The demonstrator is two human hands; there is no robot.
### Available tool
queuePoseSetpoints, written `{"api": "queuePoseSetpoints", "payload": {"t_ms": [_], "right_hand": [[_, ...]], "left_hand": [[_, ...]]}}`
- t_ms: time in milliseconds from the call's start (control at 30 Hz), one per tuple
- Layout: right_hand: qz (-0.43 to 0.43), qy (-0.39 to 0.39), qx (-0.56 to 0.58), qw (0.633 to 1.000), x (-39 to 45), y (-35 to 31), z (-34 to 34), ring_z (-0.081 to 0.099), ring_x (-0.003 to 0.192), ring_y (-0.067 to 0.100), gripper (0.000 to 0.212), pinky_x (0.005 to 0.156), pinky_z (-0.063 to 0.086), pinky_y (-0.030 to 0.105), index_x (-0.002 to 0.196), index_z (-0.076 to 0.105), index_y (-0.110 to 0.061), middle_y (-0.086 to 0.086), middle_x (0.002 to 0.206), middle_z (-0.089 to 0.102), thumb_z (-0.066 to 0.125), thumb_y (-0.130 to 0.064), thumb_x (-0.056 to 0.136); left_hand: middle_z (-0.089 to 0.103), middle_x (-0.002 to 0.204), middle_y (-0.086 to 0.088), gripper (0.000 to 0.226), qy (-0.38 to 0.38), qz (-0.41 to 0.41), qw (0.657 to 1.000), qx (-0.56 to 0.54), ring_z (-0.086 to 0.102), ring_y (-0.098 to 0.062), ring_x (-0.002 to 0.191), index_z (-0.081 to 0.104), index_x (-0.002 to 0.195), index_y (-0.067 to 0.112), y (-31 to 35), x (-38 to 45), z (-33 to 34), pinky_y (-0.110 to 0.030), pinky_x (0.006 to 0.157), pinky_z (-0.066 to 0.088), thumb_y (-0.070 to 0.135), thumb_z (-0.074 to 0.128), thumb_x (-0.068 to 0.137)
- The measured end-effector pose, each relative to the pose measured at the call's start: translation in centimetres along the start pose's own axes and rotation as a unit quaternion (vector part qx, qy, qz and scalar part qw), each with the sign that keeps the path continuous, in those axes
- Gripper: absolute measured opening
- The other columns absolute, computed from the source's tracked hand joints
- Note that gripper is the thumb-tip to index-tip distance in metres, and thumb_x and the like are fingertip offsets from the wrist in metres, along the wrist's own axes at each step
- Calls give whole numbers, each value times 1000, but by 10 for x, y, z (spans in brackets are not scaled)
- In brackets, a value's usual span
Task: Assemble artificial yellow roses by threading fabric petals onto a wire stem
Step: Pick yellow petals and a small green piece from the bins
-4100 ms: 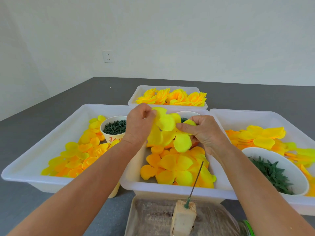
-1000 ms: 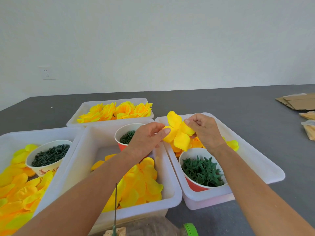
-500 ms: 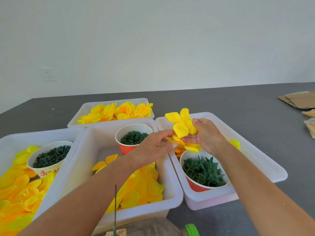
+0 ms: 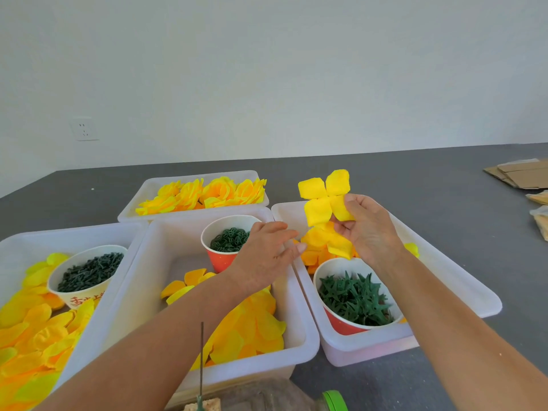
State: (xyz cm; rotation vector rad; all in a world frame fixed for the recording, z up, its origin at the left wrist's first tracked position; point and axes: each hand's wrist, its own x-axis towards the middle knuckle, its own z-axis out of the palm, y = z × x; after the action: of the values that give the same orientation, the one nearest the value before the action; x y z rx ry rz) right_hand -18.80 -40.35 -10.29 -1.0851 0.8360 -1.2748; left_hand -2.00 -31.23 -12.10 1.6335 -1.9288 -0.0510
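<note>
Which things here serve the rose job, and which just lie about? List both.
Job: petals in right hand; left hand; wire stem; loose petals; calyxes; rings; finished roses.
Lying about: cardboard; socket.

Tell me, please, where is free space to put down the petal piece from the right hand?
Bare grey table lies behind the right tray, before the cardboard. The middle tray has bare floor left of the orange cup. The left tray is crowded with petals and the white cup.
</note>
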Motion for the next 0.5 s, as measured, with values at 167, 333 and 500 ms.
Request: {"api": "queuePoseSetpoints", "payload": {"t_ms": [167, 333, 500], "right_hand": [[0, -3, -86, 996, -3, 2, 4, 60, 89, 24, 10, 69, 56, 32, 82, 56, -11, 14, 92, 60, 61, -16, 90], [66, -97, -119, 986, -6, 0, 5, 56, 103, 31, 12, 93, 48, 47, 87, 56, -12, 15, 107, 59, 53, -21, 94], [-15, -201, -195, 960, -14, 1, 9, 50, 79, 25, 8, 74, 41, 39, 84, 57, -11, 13, 83, 60, 59, -16, 90]], "left_hand": [[55, 131, -7, 40, 14, -15, 998, -61, 45, -19, 123, 58, 125, 10, 4, 1, -6, -34, 106, 29, 34, 45, 96], [53, 132, -4, 48, 22, -44, 992, -114, 47, -19, 120, 46, 135, 15, 5, 0, -5, -28, 95, 36, 39, 46, 94], [60, 117, -1, 53, 96, -95, 962, -237, 56, -16, 108, 45, 132, 13, 6, 3, -9, -31, 90, 46, 40, 59, 89]]}}
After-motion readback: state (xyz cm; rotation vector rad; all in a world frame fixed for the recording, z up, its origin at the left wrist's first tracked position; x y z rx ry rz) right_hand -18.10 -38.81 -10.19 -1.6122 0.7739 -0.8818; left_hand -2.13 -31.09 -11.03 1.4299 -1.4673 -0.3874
